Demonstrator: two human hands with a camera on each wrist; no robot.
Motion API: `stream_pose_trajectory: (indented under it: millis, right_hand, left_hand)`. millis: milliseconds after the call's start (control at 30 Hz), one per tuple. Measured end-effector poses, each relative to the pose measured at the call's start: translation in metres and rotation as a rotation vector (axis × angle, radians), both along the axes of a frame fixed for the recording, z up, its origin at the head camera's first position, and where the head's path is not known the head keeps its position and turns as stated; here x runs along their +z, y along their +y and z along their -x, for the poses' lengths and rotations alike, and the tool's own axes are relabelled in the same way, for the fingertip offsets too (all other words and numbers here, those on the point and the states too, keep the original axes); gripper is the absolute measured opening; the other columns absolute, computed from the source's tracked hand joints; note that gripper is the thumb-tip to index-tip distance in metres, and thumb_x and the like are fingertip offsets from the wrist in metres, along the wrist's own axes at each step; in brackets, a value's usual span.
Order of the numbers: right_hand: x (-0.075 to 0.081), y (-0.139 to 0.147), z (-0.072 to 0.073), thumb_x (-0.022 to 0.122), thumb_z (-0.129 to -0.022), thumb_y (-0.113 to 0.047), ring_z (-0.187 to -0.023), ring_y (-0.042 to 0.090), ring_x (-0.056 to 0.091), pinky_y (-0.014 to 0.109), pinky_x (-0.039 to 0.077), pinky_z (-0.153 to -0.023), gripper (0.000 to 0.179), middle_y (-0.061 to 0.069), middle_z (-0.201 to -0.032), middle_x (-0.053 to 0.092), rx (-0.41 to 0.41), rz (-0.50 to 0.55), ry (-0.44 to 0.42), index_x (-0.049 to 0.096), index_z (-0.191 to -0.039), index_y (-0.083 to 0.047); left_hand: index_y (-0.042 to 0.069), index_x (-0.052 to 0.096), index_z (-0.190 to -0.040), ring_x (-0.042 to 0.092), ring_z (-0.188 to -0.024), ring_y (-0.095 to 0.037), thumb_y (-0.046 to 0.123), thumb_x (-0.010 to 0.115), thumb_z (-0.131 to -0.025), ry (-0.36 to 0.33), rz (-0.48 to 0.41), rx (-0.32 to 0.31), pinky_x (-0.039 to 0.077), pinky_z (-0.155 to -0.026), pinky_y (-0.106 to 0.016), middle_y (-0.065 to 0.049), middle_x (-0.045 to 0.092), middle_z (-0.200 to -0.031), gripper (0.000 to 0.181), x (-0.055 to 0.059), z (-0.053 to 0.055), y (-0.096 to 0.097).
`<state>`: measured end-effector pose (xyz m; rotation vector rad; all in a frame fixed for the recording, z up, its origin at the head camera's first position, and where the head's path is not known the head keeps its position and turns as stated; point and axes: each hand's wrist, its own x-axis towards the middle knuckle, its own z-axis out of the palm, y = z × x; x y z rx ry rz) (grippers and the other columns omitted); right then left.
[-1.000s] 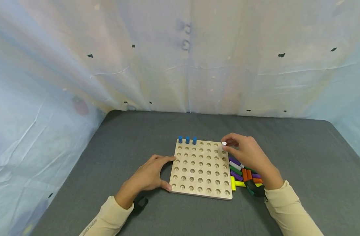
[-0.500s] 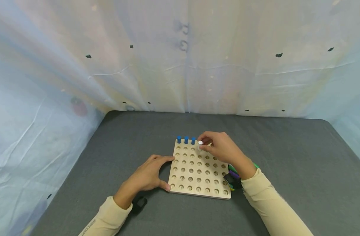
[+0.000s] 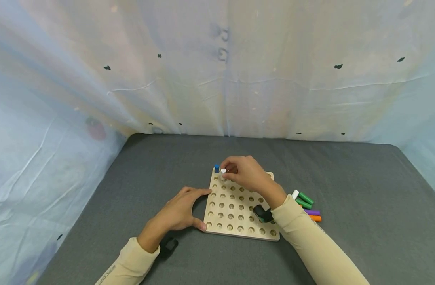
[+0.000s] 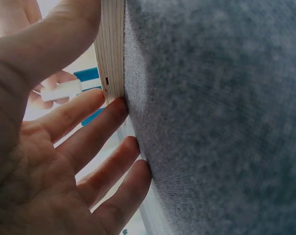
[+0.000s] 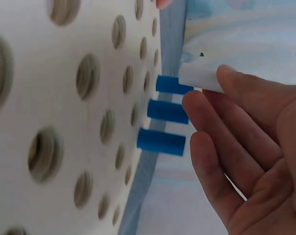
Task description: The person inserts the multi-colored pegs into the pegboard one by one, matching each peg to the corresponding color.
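Observation:
A square wooden pegboard (image 3: 226, 201) with rows of round holes lies on the table. My left hand (image 3: 178, 209) rests against its left edge, thumb at the near corner and fingers fairly straight. With thumb and fingers, my right hand (image 3: 244, 172) pinches a white peg (image 5: 199, 76) over the far left part of the board. Three blue pegs (image 5: 161, 141) stand upright in the far row; in the head view, only the leftmost blue peg (image 3: 216, 169) shows, the others being hidden behind the right hand. In the left wrist view, the white peg (image 4: 62, 90) appears beside the blue ones.
To the right of the board lies a loose pile with green pegs (image 3: 306, 198), a white peg (image 3: 295, 194), a purple peg (image 3: 312, 212) and an orange peg (image 3: 315, 218), partly covered by the right sleeve (image 3: 302, 233). A pale curtain (image 3: 189, 103) hangs behind the grey table (image 3: 160, 158).
My right hand has carried the white peg leftward, from the board's far right corner to beside the leftmost blue peg. The left hand stays at the board's left edge.

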<state>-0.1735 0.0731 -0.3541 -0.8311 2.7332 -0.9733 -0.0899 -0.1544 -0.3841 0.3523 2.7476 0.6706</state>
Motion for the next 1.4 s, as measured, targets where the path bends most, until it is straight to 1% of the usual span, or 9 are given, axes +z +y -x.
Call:
stream_pose_trajectory:
  millis: [167, 300, 500, 767, 933, 1067, 1133, 1267, 1400]
  right_hand:
    - [-0.005, -0.011, 0.003, 0.072, -0.093, -0.022, -0.095, 0.014, 0.071, 0.030, 0.057, -0.078, 0.024, 0.001, -0.107, 0.075, 0.018, -0.023, -0.025, 0.070, -0.116, -0.016]
    - [-0.007, -0.018, 0.005, 0.072, -0.093, -0.022, -0.092, 0.013, 0.070, 0.029, 0.056, -0.076, 0.023, 0.000, -0.106, 0.075, 0.028, -0.055, -0.011, 0.070, -0.115, -0.017]
    - [-0.007, -0.024, 0.005, 0.071, -0.093, -0.022, -0.088, 0.012, 0.070, 0.027, 0.056, -0.073, 0.022, 0.001, -0.106, 0.075, 0.020, -0.067, -0.012, 0.070, -0.115, -0.017]
    - [-0.012, -0.029, 0.007, 0.072, -0.092, -0.022, -0.082, 0.011, 0.070, 0.028, 0.055, -0.070, 0.020, 0.001, -0.104, 0.076, -0.008, -0.095, 0.040, 0.071, -0.112, -0.018]
    - [-0.010, -0.028, 0.006, 0.072, -0.092, -0.021, -0.089, 0.013, 0.071, 0.031, 0.056, -0.075, 0.020, 0.000, -0.105, 0.075, -0.010, -0.111, 0.035, 0.071, -0.112, -0.019]
    - [-0.008, -0.019, 0.001, 0.071, -0.093, -0.020, -0.098, 0.015, 0.071, 0.033, 0.057, -0.080, 0.023, 0.001, -0.110, 0.075, -0.014, -0.070, 0.027, 0.070, -0.116, -0.017]
    - [-0.010, -0.011, -0.004, 0.071, -0.093, -0.021, -0.098, 0.015, 0.072, 0.033, 0.057, -0.081, 0.023, 0.000, -0.110, 0.075, -0.014, -0.046, 0.049, 0.070, -0.116, -0.017]
    - [-0.009, 0.011, -0.013, 0.071, -0.093, -0.021, -0.095, 0.014, 0.071, 0.033, 0.057, -0.080, 0.021, -0.001, -0.107, 0.075, -0.006, -0.039, 0.100, 0.071, -0.114, -0.016]
    - [-0.004, 0.038, -0.018, 0.071, -0.093, -0.021, -0.091, 0.013, 0.071, 0.033, 0.057, -0.077, 0.019, -0.002, -0.103, 0.075, 0.003, -0.053, 0.140, 0.072, -0.112, -0.015]
  left_hand:
    - [0.032, 0.048, -0.147, 0.043, -0.136, -0.022, 0.039, 0.094, -0.058, -0.001, -0.007, -0.001, 0.046, -0.102, -0.052, 0.002, 0.055, -0.143, 0.100, 0.001, -0.001, 0.000]
    - [0.031, 0.048, -0.147, 0.043, -0.136, -0.022, 0.038, 0.094, -0.058, -0.001, -0.014, -0.001, 0.046, -0.102, -0.052, 0.002, 0.055, -0.143, 0.100, 0.001, -0.001, -0.001]
    - [0.031, 0.048, -0.147, 0.043, -0.136, -0.022, 0.038, 0.094, -0.058, -0.005, -0.012, 0.003, 0.046, -0.102, -0.052, 0.002, 0.054, -0.144, 0.101, 0.002, -0.001, 0.000]
    - [0.031, 0.048, -0.147, 0.044, -0.136, -0.022, 0.038, 0.094, -0.058, -0.001, -0.003, 0.003, 0.046, -0.102, -0.053, 0.001, 0.054, -0.143, 0.101, 0.002, 0.000, -0.001]
    - [0.030, 0.049, -0.147, 0.045, -0.135, -0.023, 0.038, 0.094, -0.058, 0.011, -0.017, -0.006, 0.046, -0.102, -0.052, 0.001, 0.056, -0.142, 0.100, 0.002, 0.001, -0.001]
    - [0.031, 0.049, -0.146, 0.044, -0.135, -0.023, 0.039, 0.094, -0.058, 0.003, -0.022, -0.005, 0.046, -0.102, -0.053, 0.001, 0.055, -0.143, 0.100, 0.001, 0.000, -0.001]
    - [0.031, 0.049, -0.146, 0.044, -0.135, -0.023, 0.039, 0.094, -0.058, -0.002, -0.023, -0.006, 0.046, -0.102, -0.053, 0.000, 0.055, -0.143, 0.099, 0.001, 0.000, -0.001]
    - [0.031, 0.050, -0.146, 0.045, -0.134, -0.023, 0.040, 0.094, -0.057, -0.005, -0.017, -0.001, 0.046, -0.102, -0.052, -0.001, 0.054, -0.142, 0.099, -0.001, -0.002, -0.002]
    - [0.032, 0.049, -0.146, 0.045, -0.135, -0.023, 0.040, 0.094, -0.057, 0.000, -0.013, 0.005, 0.047, -0.102, -0.052, -0.002, 0.053, -0.143, 0.100, -0.001, -0.002, -0.003]
